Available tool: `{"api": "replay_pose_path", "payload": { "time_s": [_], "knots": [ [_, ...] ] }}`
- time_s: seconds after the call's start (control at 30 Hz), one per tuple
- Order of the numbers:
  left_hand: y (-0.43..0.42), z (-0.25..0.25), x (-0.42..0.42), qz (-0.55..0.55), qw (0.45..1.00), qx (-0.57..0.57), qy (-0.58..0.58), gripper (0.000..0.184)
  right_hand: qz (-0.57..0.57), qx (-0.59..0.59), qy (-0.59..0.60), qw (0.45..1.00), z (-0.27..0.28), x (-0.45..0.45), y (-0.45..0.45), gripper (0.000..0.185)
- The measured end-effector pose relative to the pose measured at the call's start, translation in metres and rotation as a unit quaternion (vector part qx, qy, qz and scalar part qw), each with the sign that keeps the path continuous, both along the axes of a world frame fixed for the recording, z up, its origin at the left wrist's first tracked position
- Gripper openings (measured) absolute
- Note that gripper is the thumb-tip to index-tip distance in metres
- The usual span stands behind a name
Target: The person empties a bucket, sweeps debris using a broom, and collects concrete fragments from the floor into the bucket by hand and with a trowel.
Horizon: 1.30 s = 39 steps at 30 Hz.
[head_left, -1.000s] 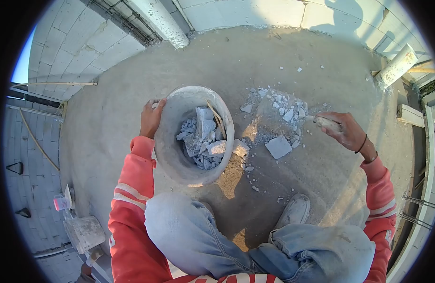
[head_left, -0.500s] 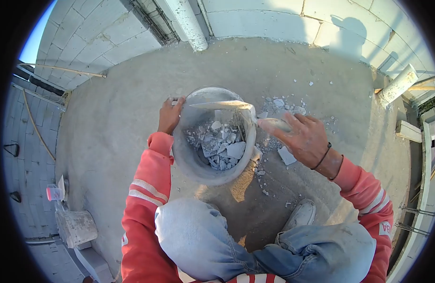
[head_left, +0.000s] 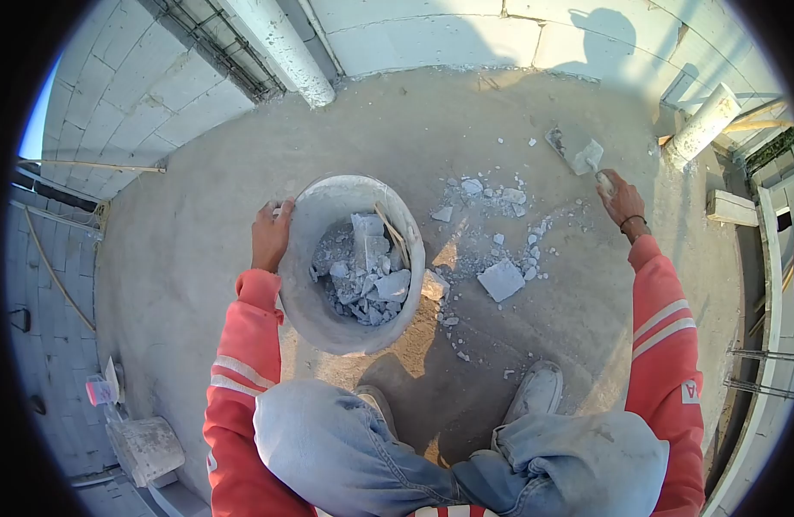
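Note:
My left hand [head_left: 271,234] grips the rim of a round bucket [head_left: 354,345], its fingers closed over the edge. Inside the bucket lie broken white-grey chunks [head_left: 370,250] and fine rubble, with a thin strip of wood [head_left: 392,229] leaning on the inner wall. Out to the right, my right hand [head_left: 621,203] is closed round the handle of a trowel [head_left: 574,152], whose blade is low over the floor, beyond the rubble. Loose fragments [head_left: 473,186] and a squarish chunk [head_left: 501,281] lie on the floor between bucket and trowel. Another chunk [head_left: 434,285] touches the bucket's right side.
Block walls [head_left: 431,41] rise at the back and left. One pipe [head_left: 280,52] stands at the back, another [head_left: 705,125] at the right, near a loose block [head_left: 732,208]. A dirty container [head_left: 147,450] lies at lower left. My shoe [head_left: 536,392] is near the rubble.
The trowel passed over the bucket half a second ago and has swung away to the far right with my right hand. My left hand stays on the rim. The rubble between them looks more spread out.

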<state>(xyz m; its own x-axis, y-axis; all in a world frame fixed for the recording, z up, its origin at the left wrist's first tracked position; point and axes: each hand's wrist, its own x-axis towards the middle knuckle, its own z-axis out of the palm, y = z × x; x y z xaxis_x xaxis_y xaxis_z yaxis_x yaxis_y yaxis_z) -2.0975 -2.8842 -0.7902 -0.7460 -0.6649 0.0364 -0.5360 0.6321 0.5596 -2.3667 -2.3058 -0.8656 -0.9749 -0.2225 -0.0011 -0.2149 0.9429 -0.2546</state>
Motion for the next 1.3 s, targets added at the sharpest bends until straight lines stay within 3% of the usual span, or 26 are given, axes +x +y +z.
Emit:
{"api": "replay_pose_path", "payload": {
  "time_s": [0.07,0.17,0.3,0.43,0.5,0.7,0.8,1.07,1.3],
  "knots": [
    [0.007,0.007,-0.002,0.000,1.000,0.002,-0.020,0.052,0.026,-0.081,-0.014,0.996,-0.046,-0.039,0.019,0.039],
    [0.008,0.006,-0.002,0.000,0.999,-0.041,-0.022,0.054,0.104,-0.130,-0.053,0.985,-0.050,-0.047,-0.016,0.044],
    [0.000,-0.003,0.000,0.009,0.998,-0.063,-0.023,0.054,0.208,-0.091,-0.150,0.962,-0.025,-0.015,-0.089,0.049],
    [0.007,0.005,0.000,0.021,0.997,-0.065,-0.031,0.054,0.295,-0.080,-0.144,0.941,-0.035,0.020,-0.117,0.047],
    [0.009,0.007,0.000,0.019,0.997,-0.073,-0.029,0.054,0.396,-0.103,-0.162,0.898,-0.033,0.037,-0.115,0.044],
    [0.005,0.005,-0.002,0.019,0.998,-0.058,-0.017,0.055,0.416,-0.113,-0.268,0.862,-0.041,0.083,-0.083,0.036],
    [0.002,0.002,0.001,0.015,0.999,-0.044,-0.018,0.056,0.416,-0.167,-0.245,0.860,-0.032,0.099,-0.061,0.033],
    [-0.006,-0.004,0.002,0.029,1.000,-0.007,0.000,0.055,0.380,-0.125,-0.251,0.881,0.072,0.086,-0.049,0.036],
    [-0.002,-0.005,0.001,0.033,0.999,-0.012,0.021,0.051,0.395,-0.099,-0.242,0.881,0.221,0.069,-0.096,0.039]
  ]
}}
